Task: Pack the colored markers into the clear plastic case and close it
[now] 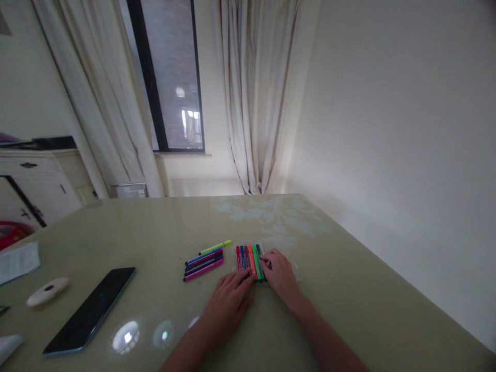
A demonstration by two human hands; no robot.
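A row of coloured felt-tip pens (253, 257) lies side by side in a clear plastic case (234, 253) on the table. My left hand (230, 297) rests over the near ends of the row, its fingers stretched out and touching the pens. At the row's right side, my right hand (282, 274) has its fingers curled together around a dark felt-tip pen (267, 263), mostly hidden by the fingers. To the left of the case lies a loose group of pens (203, 265), in pink, black, purple and blue, with a yellow pen (215, 247) just beyond them.
A dark tablet or large phone (91, 310) lies on the table (163, 232) at left. Near it are a white oval object (48, 291) and some paper (19, 262). A wall (406, 155) runs along the right edge; curtains (259, 93) and a window stand behind.
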